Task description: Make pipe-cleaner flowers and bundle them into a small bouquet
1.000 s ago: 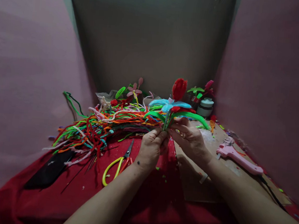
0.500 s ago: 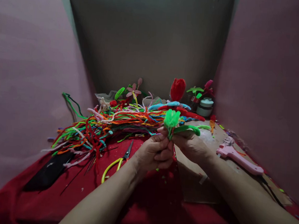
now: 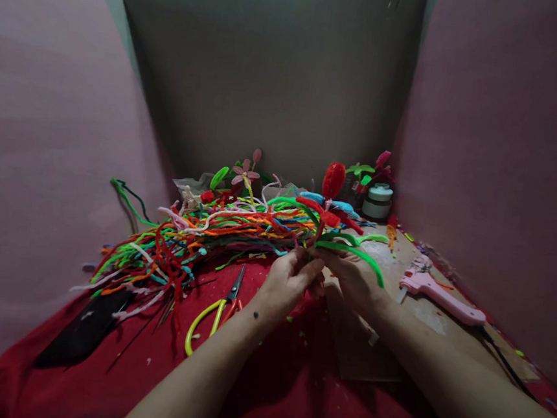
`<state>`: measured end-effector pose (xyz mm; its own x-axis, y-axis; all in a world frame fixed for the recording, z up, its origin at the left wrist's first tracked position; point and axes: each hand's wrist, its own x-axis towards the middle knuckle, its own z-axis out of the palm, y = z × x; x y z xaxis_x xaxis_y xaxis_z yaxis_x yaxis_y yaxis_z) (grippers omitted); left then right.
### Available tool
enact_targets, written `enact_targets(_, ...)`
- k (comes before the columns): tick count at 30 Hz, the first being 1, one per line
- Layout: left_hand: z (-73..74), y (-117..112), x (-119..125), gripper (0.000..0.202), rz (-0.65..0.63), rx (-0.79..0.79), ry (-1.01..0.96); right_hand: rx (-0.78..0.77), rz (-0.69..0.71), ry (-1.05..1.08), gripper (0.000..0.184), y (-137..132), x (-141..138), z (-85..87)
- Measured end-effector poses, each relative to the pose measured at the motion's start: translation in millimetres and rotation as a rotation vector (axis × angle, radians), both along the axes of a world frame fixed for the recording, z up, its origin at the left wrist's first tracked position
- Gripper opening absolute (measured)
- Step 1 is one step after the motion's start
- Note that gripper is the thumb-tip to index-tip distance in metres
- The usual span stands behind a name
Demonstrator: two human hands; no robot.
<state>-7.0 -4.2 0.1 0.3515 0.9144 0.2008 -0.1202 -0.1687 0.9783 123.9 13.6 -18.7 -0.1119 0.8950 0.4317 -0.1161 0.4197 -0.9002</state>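
Observation:
Between my two hands is a pipe-cleaner flower bunch: a fuzzy red bud (image 3: 334, 180) stands at its top, with red petals and long curved green leaves (image 3: 369, 261) spreading below. My left hand (image 3: 282, 284) is closed around the stems, thumb and fingers pinching just under the leaves. Beside it my right hand (image 3: 357, 280) is closed on the same stems, its fingertips meeting the left ones. The fingers cover the lower stems. Some blue pieces (image 3: 344, 208) show behind the petals; whether they belong to the bunch I cannot tell.
A heap of colourful pipe cleaners (image 3: 228, 224) lies left of the hands. Yellow-handled scissors (image 3: 219, 309) and a black flat object (image 3: 83, 332) rest on the red cloth (image 3: 286, 392). On the right, a pink glue gun (image 3: 439, 298) lies on cardboard; a lidded jar (image 3: 377, 200) stands behind.
The bunch has turned and tipped in my hands: the green bud that faced me is out of sight, and more green leaves and red petals show. Both hands are still on the stems.

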Motion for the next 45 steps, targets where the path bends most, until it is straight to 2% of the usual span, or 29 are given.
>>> enact_targets(4,-9.7,0.8,5.5,0.028,0.172,0.018,0.021,0.068,-0.12,0.022,0.012,2.3,-4.7,-5.3)
enact_targets(9,-17.0,3.8,4.0,0.026,0.245,0.115,0.027,0.21,-0.198,-0.179,0.011,-8.0,1.1,8.8)
enact_targets(12,-16.5,3.4,4.0,0.027,0.244,0.113,-0.002,0.262,-0.17,-0.27,0.008,-10.8,5.3,13.0)
enact_targets(15,-14.9,2.7,4.2,0.029,0.203,0.055,-0.052,0.238,-0.164,-0.237,0.011,-8.5,2.5,7.2)
enact_targets(19,-14.5,2.7,3.1,0.029,0.214,0.045,-0.058,0.222,-0.154,-0.203,0.016,-6.2,-5.7,1.4)
enact_targets(24,-11.6,1.0,3.4,0.031,0.204,-0.018,-0.147,0.201,-0.178,-0.15,0.018,-11.9,-8.4,10.5)
enact_targets(28,-8.8,0.4,4.6,0.03,0.097,-0.159,-0.293,0.14,-0.103,-0.066,0.022,-8.4,-7.3,5.9)
enact_targets(34,-11.9,1.2,1.8,0.025,-0.236,-0.362,-0.495,-0.029,0.182,0.052,0.02,4.0,0.1,-3.9)
enact_targets(39,-11.6,-1.4,-2.8,0.013,-0.444,-0.508,-0.587,-0.095,0.259,0.087,0.023,0.3,4.1,0.8)
enact_targets(42,-11.0,-1.8,-4.2,0.012,-0.495,-0.544,-0.577,-0.127,0.303,0.1,0.023,-0.2,4.9,0.0)
enact_targets(45,-10.2,-0.4,-4.4,0.017,-0.476,-0.508,-0.524,-0.116,0.272,0.107,0.023,3.4,5.5,-5.4)
